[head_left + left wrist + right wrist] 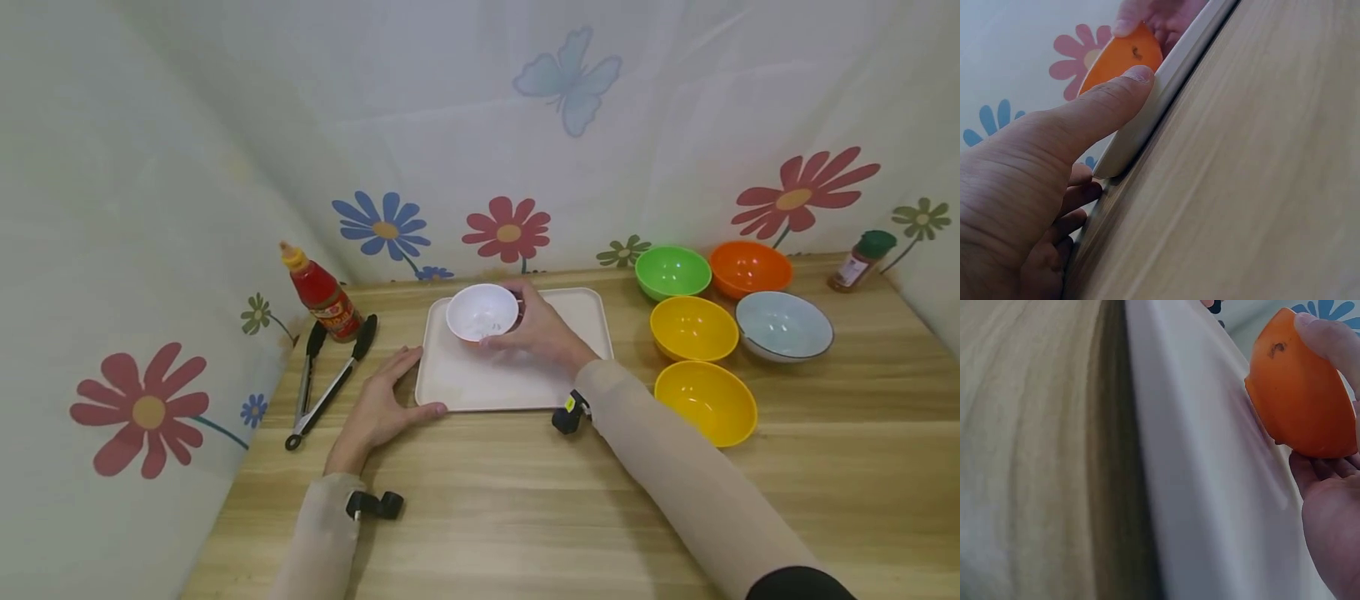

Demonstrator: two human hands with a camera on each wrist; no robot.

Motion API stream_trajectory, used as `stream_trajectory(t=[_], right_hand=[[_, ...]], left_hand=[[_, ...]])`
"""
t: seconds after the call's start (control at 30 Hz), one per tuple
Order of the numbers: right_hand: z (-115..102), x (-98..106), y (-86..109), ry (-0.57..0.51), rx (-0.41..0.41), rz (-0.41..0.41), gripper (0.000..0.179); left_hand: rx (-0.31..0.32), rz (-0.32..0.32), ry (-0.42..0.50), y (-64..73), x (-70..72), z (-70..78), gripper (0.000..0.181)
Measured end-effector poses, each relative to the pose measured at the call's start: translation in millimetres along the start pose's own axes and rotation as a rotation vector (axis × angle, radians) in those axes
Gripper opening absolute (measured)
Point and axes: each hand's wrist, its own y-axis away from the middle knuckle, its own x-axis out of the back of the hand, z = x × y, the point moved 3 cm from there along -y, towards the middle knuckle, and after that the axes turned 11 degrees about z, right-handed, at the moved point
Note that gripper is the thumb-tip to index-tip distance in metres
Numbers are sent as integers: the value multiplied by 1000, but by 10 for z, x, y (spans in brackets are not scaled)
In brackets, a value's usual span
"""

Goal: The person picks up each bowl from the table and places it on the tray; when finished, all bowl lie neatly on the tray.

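A small bowl (480, 310), white inside and orange outside, is in my right hand (542, 329), thumb on the near side and fingers around the far side. It is upright, low over the left half of a white rectangular tray (517, 379). The orange outer wall of this bowl (1297, 394) bears a dark mark in the right wrist view. My left hand (386, 402) lies at the tray's near left corner, thumb along the front edge and fingers spread by the left side. In the left wrist view the thumb (1100, 106) touches the tray's rim (1141, 125).
Left of the tray lie black-tipped tongs (330, 392) beside a red sauce bottle (322, 296). At right stand a green bowl (672, 272), an orange bowl (750, 268), two yellow bowls (693, 327), a pale blue bowl (783, 325) and a green-capped jar (862, 260). A flowered curtain (450, 125) hangs behind.
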Motion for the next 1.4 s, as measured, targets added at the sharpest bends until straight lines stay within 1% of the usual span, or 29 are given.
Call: stream_trajectory(t=[0.2, 0.37, 0.47, 0.6, 0.73, 0.87, 1.0, 1.27, 1.4], right_hand=[[46, -60, -3, -10, -28, 7, 107], [41, -72, -28, -27, -25, 15, 111], [53, -81, -36, -34, -29, 19, 111], [72, -97, -49, -20, -22, 35, 104], [64, -133, -71, -13, -17, 64, 98], [42, -182, -94, -56, -34, 93, 93], [33, -218, -120, -76, -29, 111, 86], [-13, -284, -143, -120, -18, 101, 75], [-33, -317, -149, -150, -1, 83, 72]], left_hand=[[11, 0, 6, 9, 22, 9, 114], [11, 0, 7, 7, 9, 19, 113], [9, -2, 6, 12, 1, 26, 113], [10, -3, 6, 15, -5, 31, 113], [24, -6, 7, 22, -8, 26, 113], [32, -6, -2, 26, 2, 25, 113], [32, -8, -11, 23, 5, 21, 114], [21, -5, -7, 17, 11, 16, 113], [17, -6, -10, 16, 14, 22, 113]])
